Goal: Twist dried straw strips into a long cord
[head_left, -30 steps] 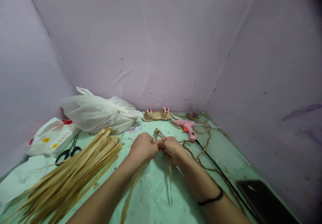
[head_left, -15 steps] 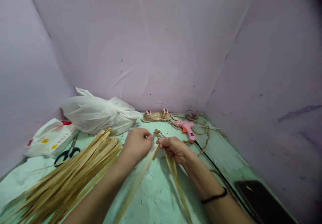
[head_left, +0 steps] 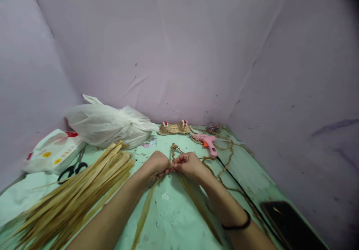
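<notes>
My left hand [head_left: 159, 165] and my right hand [head_left: 188, 164] meet at the middle of the green table [head_left: 174, 227], fingertips pinched close together. From under the left hand a flat, dry straw strip [head_left: 145, 213] trails toward me. Another straw strip [head_left: 198, 202] runs down from beneath the right hand. Just beyond the fingertips lies a braided straw cord [head_left: 173, 149], its looped end on the table; the exact spot where strips and cord join is hidden by the fingers.
To the left lie a bundle of straw strips [head_left: 75, 201], scissors [head_left: 73, 171], a white packet [head_left: 54, 152] and a tied plastic bag [head_left: 109, 126]. A woven straw piece [head_left: 174, 129] rests by the wall. On the right are a pink glue gun [head_left: 206, 142], its black cable and a phone [head_left: 288, 223].
My left hand has come down and right, and now touches the right hand. The left strip, stretched out before, is now gripped under the left hand. More of the braided cord shows.
</notes>
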The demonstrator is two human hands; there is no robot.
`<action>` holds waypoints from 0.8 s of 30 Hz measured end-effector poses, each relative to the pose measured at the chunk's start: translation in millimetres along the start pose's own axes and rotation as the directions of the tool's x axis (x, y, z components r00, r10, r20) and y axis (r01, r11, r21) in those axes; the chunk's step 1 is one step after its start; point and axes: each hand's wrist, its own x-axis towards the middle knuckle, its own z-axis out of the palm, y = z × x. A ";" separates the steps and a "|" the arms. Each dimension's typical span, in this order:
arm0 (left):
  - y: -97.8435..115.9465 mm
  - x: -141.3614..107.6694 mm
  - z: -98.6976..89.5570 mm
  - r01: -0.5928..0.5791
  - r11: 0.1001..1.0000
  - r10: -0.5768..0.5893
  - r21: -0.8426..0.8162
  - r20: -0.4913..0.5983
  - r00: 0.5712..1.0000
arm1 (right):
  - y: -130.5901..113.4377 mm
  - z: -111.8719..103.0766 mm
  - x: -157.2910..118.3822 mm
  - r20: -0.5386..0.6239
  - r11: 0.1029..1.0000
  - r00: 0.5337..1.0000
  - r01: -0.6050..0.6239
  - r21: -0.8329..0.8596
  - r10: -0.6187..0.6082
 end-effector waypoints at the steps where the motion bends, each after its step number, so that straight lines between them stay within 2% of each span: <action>1: 0.7 -1.7 0.4 -0.020 1.000 0.020 0.006 -0.016 1.000 | -1.1 -0.2 -1.1 -0.056 0.993 0.998 0.022 -0.118 -0.028; 3: 1.2 -3.6 2.4 -0.059 0.998 0.059 -0.008 -0.039 0.997 | -4.7 -1.9 -4.4 -0.143 0.945 0.986 0.034 -0.325 -0.085; 5: 0.3 -3.2 5.5 -0.071 0.997 0.069 -0.038 -0.052 0.996 | -9.4 -3.5 -8.8 -0.177 0.897 0.980 0.004 -0.441 -0.092; 8: -2.0 0.2 10.5 -0.037 0.993 0.031 -0.113 -0.063 0.998 | -15.9 -0.2 -17.5 -0.184 0.873 0.981 -0.033 -0.486 -0.066; 12: -6.6 4.5 11.9 0.007 0.970 -0.022 -0.243 -0.057 0.998 | -18.7 17.3 -32.4 -0.225 0.840 0.961 0.011 -0.542 -0.158; 14: -10.6 6.5 9.0 -0.008 0.958 0.007 -0.287 -0.004 1.000 | -16.7 25.1 -38.2 -0.215 0.814 0.955 0.043 -0.579 -0.204; 16: -15.4 8.8 4.7 -0.046 0.955 0.061 -0.293 0.041 0.997 | -13.4 26.8 -41.0 -0.151 0.808 0.958 0.113 -0.579 -0.242; 18: -19.7 11.1 0.0 -0.082 0.958 0.103 -0.276 0.062 0.993 | -11.1 21.4 -40.3 -0.084 0.831 0.964 0.172 -0.529 -0.252; 20: -22.6 13.2 -4.3 -0.095 0.961 0.122 -0.260 0.089 0.989 | -11.4 12.0 -36.8 -0.124 0.889 0.964 0.161 -0.429 -0.234; 22: -24.2 14.8 -8.0 -0.089 0.958 0.128 -0.272 0.132 0.983 | -14.8 4.3 -31.9 -0.254 0.966 0.951 0.120 -0.229 -0.178; 24: -24.9 16.3 -11.1 -0.078 0.949 0.137 -0.306 0.176 0.975 | -19.6 2.9 -27.4 -0.292 0.996 0.956 0.050 0.070 -0.027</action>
